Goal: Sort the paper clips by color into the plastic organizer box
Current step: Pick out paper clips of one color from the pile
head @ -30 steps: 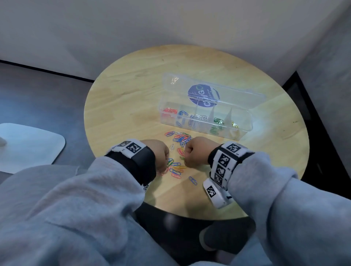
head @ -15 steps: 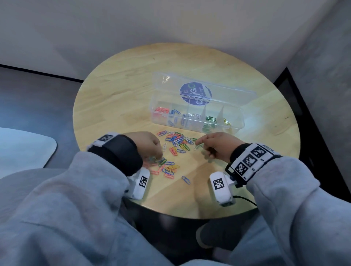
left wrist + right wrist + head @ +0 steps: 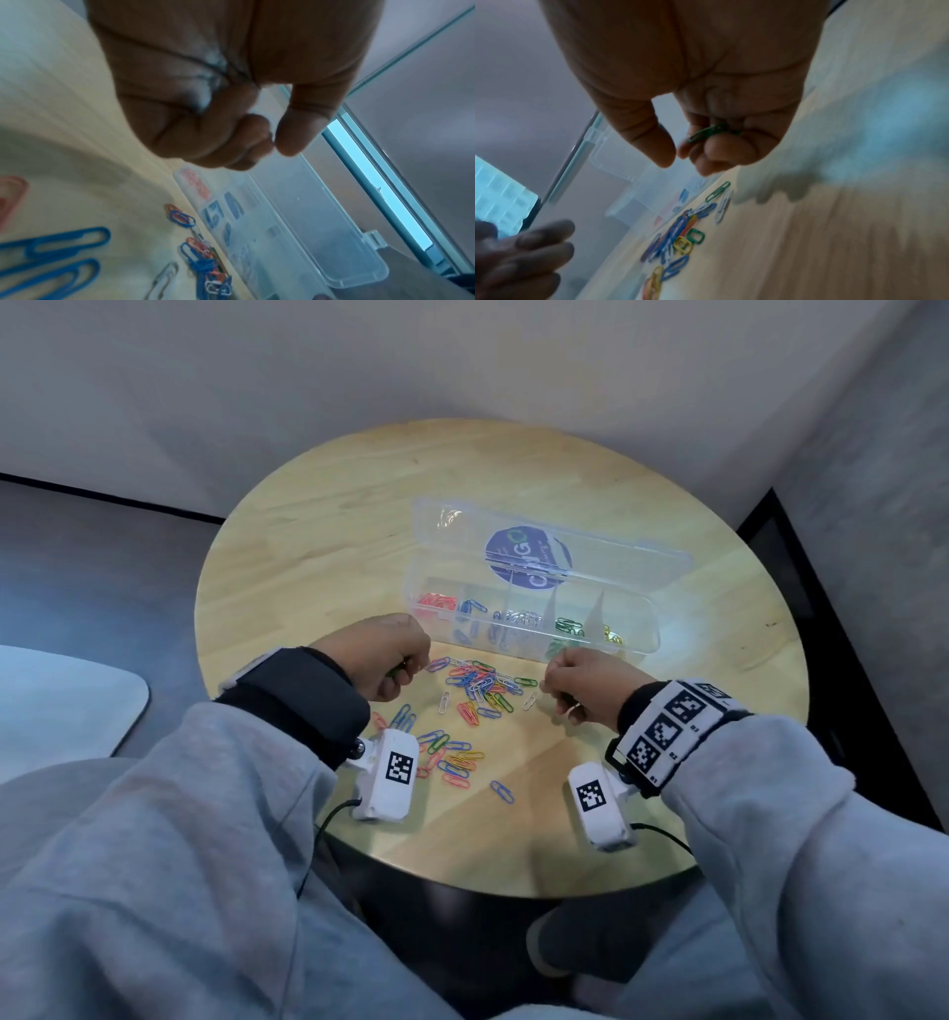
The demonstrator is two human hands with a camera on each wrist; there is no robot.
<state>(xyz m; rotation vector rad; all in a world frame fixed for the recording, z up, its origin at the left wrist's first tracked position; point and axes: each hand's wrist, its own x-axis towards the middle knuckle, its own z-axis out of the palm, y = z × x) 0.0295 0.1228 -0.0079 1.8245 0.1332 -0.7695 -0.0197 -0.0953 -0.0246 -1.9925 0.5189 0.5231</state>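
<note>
The right wrist view alone shows a green paper clip (image 3: pixel 709 131) held in the right hand (image 3: pixel 693 97)'s curled fingers (image 3: pixel 727 151). In the head view the left hand (image 3: pixel 382 654) is clenched with something green poking out beside the clear plastic organizer box (image 3: pixel 531 608).

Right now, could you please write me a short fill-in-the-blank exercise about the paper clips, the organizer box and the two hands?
1. The fingers of the right hand hold a paper clip whose colour is ____.
2. The lid of the plastic organizer box is ____.
3. The leftmost compartment of the box holds clips of the colour ____.
4. The loose pile of clips lies on a round table made of ____.

Missing words: green; open; red; wood
</note>
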